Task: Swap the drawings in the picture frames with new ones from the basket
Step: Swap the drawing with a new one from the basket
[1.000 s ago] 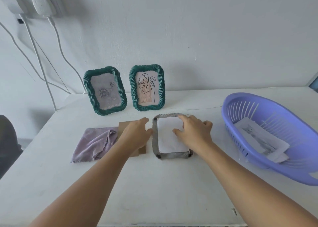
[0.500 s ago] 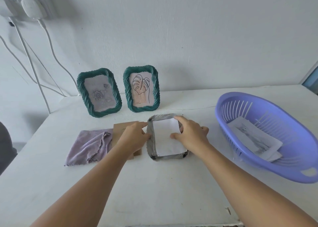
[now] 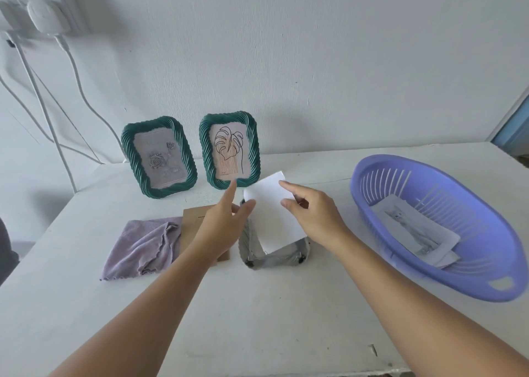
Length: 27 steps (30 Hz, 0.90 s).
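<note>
White desk [image 3: 257, 305]: right hand [image 3: 315, 219] pinches a sheet [image 3: 274, 216] over a face-down frame [image 3: 269, 258]; left hand [image 3: 226, 222] hovers, fingers loose.

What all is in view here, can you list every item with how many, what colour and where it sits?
Twisted green picture frames: two, dark green, upright at the back of the table, one with a rose drawing, one with a leaf drawing.
Face-down grey frame: one, grey, table centre.
White paper sheet: one, white, lifted partly out of the grey frame.
Brown cardboard backing: one, brown, left of the grey frame.
Lilac cloth: one, crumpled, left of the cardboard.
Purple slotted plastic basket: one, right side.
Drawings on paper: a small stack, white and grey, inside the basket.
White table: one.
White cables: several, left wall.
Left hand: touches the sheet's left edge.
Right hand: pinches the sheet.
</note>
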{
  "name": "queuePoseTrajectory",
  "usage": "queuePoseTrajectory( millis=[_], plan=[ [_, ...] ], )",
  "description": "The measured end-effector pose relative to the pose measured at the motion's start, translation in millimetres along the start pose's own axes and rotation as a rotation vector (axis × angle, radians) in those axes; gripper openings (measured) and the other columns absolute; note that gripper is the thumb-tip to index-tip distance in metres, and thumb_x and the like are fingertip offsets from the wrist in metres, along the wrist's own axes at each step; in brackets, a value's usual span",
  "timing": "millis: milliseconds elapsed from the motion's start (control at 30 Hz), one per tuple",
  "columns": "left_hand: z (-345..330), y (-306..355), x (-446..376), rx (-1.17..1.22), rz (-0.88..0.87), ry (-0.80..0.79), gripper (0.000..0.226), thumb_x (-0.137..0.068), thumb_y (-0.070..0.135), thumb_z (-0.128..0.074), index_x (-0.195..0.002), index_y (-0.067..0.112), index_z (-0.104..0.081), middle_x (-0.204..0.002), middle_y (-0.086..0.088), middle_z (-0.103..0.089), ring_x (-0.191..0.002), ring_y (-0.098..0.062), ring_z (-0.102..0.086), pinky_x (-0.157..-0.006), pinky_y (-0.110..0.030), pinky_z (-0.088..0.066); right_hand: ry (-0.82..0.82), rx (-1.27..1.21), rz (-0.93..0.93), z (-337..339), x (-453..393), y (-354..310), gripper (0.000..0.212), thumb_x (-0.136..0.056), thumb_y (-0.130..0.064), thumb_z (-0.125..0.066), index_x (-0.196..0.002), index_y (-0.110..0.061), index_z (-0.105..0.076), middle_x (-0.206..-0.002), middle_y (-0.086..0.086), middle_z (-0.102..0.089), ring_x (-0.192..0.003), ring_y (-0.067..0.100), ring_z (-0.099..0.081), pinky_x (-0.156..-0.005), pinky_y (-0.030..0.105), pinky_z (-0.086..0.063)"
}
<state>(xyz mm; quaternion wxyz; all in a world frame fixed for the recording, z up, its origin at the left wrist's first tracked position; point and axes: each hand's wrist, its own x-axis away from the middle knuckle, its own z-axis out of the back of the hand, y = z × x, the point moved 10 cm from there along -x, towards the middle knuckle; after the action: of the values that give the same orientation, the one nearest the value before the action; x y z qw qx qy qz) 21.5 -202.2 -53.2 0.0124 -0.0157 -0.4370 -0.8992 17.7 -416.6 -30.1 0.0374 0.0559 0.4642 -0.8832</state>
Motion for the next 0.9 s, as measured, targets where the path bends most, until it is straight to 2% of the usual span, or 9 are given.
queuePoseTrajectory(
  millis=[33,100,200,267,367,533,633,767,900],
  plan=[
    [-4.0,1.2,-1.3,0.107,0.033,-0.034,0.079,-0.098,0.057,-0.054,-0.161,0.037,-0.012,-0.063,0.018,-0.052,-0.061,-0.002,-0.052,-0.058,-0.021,-0.038,0.011,-0.032,0.009,2.8,0.0,-3.3,0.04,-0.099,-0.034,-0.063,-0.137,-0.045,-0.06,-0.07,-0.011,-0.041,-0.07,0.008,-0.045,-0.092,0.039,-0.043],
    [-11.0,6.4,-2.8,0.271,0.061,-0.09,0.084,-0.097,0.05,-0.062,-0.161,0.037,-0.01,-0.061,0.007,-0.046,-0.058,-0.009,-0.045,-0.056,-0.024,-0.033,0.042,-0.07,0.013,9.2,-0.3,-8.4,0.042,-0.098,-0.033,-0.064,-0.138,-0.043,-0.059,-0.071,-0.011,-0.043,-0.073,0.011,-0.046,-0.089,0.04,-0.046],
    [-18.8,22.1,-1.5,0.439,-0.004,-0.147,0.085,-0.098,0.025,-0.068,-0.162,0.034,-0.012,-0.063,0.014,-0.063,-0.056,-0.005,-0.052,-0.055,-0.014,-0.041,0.068,-0.063,-0.001,16.7,1.4,-12.4,0.043,-0.098,-0.033,-0.064,-0.14,-0.041,-0.059,-0.076,-0.011,-0.052,-0.079,0.014,-0.053,-0.095,0.043,-0.046],
    [-19.1,28.7,-1.7,0.463,-0.052,-0.139,0.086,-0.098,0.019,-0.068,-0.161,0.036,-0.013,-0.065,0.014,-0.065,-0.058,-0.004,-0.054,-0.059,-0.013,-0.043,0.054,0.018,0.006,19.7,3.7,-16.4,0.045,-0.099,-0.036,-0.063,-0.143,-0.042,-0.055,-0.087,-0.012,-0.06,-0.088,0.014,-0.058,-0.101,0.044,-0.046],
    [-14.9,31.6,-5.2,0.412,-0.08,-0.093,0.084,-0.098,0.024,-0.068,-0.16,0.044,-0.015,-0.07,-0.005,-0.048,-0.064,-0.018,-0.043,-0.061,-0.022,-0.037,0.067,0.269,0.086,29.6,7.3,-30.5,0.051,-0.099,-0.039,-0.061,-0.149,-0.041,-0.048,-0.109,-0.004,-0.061,-0.104,0.018,-0.059,-0.099,0.046,-0.045],
    [-27.2,42.6,-8.9,0.27,-0.143,-0.081,0.085,-0.098,0.024,-0.067,-0.161,0.041,-0.012,-0.057,0.01,-0.035,-0.056,-0.008,-0.036,-0.057,-0.022,-0.032,0.178,0.538,0.193,68.6,14.2,-46.4,0.053,-0.099,-0.033,-0.06,-0.15,-0.03,-0.047,-0.121,0.006,-0.054,-0.109,0.031,-0.054,-0.092,0.044,-0.047],
    [-45.6,56.6,-5.2,0.154,-0.187,-0.106,0.086,-0.098,0.027,-0.067,-0.161,0.041,-0.01,-0.054,0.014,-0.046,-0.054,-0.003,-0.043,-0.055,-0.017,-0.036,0.174,0.698,0.055,97.6,18.0,-27.6,0.058,-0.098,-0.037,-0.059,-0.152,-0.028,-0.04,-0.125,0.009,-0.05,-0.113,0.035,-0.052,-0.089,0.044,-0.047],
    [-73.2,75.9,-1.4,0.085,-0.192,-0.14,0.084,-0.096,0.027,-0.068,-0.161,0.037,-0.016,-0.064,0.01,-0.052,-0.057,-0.001,-0.048,-0.056,-0.014,-0.038,-0.005,0.71,-0.207,115.7,32.9,17.7,0.068,-0.098,-0.046,-0.054,-0.156,-0.029,-0.022,-0.133,0.007,-0.053,-0.122,0.033,-0.054,-0.089,0.044,-0.046],
    [-102.4,84.0,-2.3,0.047,-0.136,-0.224,0.085,-0.095,0.024,-0.068,-0.162,0.034,-0.016,-0.062,0.007,-0.044,-0.06,-0.012,-0.046,-0.06,-0.028,-0.037,-0.032,0.618,-0.233,121.3,44.4,32.2,0.071,-0.099,-0.048,-0.052,-0.159,-0.029,-0.019,-0.114,0.003,-0.065,-0.111,0.03,-0.059,-0.077,0.037,-0.044]
  ],
)
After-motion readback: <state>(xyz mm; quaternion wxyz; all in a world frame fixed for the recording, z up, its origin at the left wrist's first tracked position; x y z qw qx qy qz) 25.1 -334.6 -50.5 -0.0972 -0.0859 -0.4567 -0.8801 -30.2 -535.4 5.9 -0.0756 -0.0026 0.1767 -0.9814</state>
